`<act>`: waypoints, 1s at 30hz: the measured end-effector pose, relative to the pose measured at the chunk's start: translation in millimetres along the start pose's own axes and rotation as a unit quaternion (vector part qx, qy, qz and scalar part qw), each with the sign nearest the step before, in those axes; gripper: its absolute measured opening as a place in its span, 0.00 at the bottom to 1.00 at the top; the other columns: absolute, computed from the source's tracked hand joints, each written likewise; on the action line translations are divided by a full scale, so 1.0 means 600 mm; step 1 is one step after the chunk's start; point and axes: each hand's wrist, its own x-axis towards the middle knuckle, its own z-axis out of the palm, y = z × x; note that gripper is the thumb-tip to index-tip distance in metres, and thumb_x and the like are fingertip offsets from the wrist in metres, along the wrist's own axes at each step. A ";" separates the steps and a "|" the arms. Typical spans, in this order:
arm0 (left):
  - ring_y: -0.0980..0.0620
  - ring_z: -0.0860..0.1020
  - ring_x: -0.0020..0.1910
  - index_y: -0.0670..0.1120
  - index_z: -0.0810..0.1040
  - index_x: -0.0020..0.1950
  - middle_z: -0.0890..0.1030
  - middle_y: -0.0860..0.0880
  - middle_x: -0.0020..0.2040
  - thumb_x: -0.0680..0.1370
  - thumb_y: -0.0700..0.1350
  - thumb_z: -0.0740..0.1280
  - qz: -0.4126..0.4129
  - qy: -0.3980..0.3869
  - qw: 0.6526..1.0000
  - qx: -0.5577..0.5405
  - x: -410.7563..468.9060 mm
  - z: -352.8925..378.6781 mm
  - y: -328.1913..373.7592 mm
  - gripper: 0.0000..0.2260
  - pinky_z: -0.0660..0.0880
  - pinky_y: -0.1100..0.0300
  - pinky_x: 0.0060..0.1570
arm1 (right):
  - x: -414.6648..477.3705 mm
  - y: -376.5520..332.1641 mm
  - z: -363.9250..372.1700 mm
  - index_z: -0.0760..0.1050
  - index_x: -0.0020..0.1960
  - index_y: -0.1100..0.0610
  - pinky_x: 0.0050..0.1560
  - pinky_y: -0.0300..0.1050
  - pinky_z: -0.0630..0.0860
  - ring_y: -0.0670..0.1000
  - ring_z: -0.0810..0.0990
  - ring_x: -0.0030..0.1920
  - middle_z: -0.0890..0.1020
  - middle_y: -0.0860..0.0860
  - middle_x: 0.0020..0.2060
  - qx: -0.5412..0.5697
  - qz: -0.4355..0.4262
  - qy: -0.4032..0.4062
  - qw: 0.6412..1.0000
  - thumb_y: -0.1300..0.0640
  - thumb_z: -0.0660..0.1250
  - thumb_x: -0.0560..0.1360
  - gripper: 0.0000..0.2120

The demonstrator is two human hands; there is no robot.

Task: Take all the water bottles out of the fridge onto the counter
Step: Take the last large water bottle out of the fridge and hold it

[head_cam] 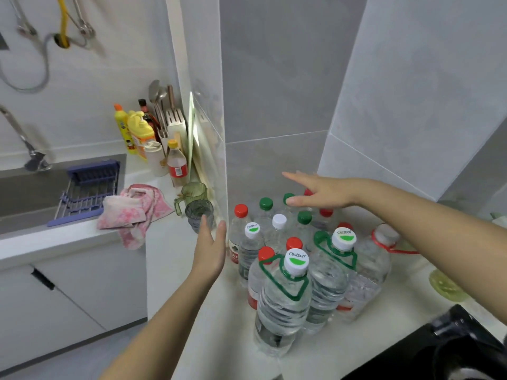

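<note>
Here, on the white counter (208, 311) in the tiled corner, the water bottles (299, 259) stand upright in a tight cluster, the left hand (210, 248) flat and empty beside them, the right hand (321, 192) spread, grasping nothing, above the rear caps.

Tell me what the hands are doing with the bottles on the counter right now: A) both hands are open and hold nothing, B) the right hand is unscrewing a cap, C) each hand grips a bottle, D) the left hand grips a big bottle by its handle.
A: the left hand is spread open beside the bottles, and the right hand hovers flat over the rear caps, with no grip on anything.
</note>
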 end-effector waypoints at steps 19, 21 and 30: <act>0.47 0.39 0.78 0.55 0.38 0.78 0.39 0.50 0.79 0.70 0.70 0.34 0.068 0.141 0.815 0.558 -0.460 -0.419 0.083 0.39 0.46 0.41 0.75 | -0.222 -0.430 0.135 0.37 0.77 0.36 0.77 0.63 0.43 0.55 0.35 0.78 0.40 0.46 0.79 -0.189 -0.321 0.124 0.920 0.29 0.55 0.75 0.40; 0.47 0.38 0.78 0.55 0.35 0.78 0.38 0.49 0.79 0.70 0.70 0.33 0.051 0.152 0.805 0.572 -0.538 -0.451 0.067 0.38 0.44 0.41 0.74 | -0.264 -0.478 0.190 0.36 0.77 0.36 0.77 0.62 0.41 0.55 0.35 0.78 0.39 0.47 0.79 -0.209 -0.341 0.138 0.906 0.29 0.55 0.75 0.40; 0.46 0.41 0.78 0.54 0.44 0.79 0.47 0.48 0.80 0.77 0.66 0.44 0.017 0.246 0.780 0.576 -0.947 -0.602 -0.051 0.33 0.50 0.41 0.73 | -0.491 -0.706 0.430 0.32 0.77 0.37 0.77 0.61 0.41 0.56 0.32 0.77 0.37 0.49 0.79 -0.238 -0.468 0.136 0.840 0.29 0.49 0.75 0.38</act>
